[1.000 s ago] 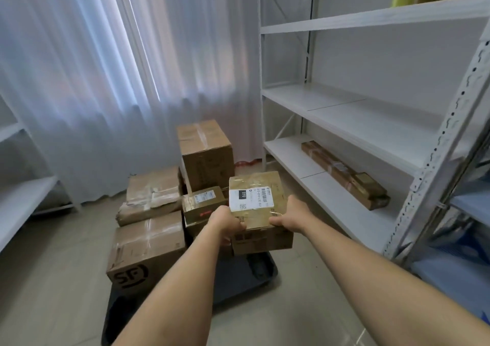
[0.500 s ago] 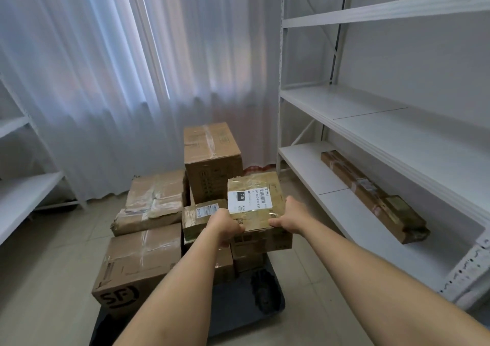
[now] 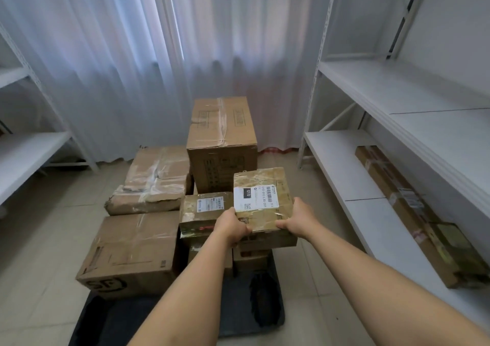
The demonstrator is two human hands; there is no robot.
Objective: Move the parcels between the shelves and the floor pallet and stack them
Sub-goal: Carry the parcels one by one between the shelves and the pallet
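Left hand [image 3: 231, 225] and right hand [image 3: 297, 222] are clamping fingers on the labelled parcel's [image 3: 262, 200] near corners, keeping it level above the pallet [image 3: 238, 316] stack just below.

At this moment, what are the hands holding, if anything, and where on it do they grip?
Both hands hold the labelled parcel by its near edge: left hand at the near-left corner, right hand at the near-right corner, fingers curled underneath.
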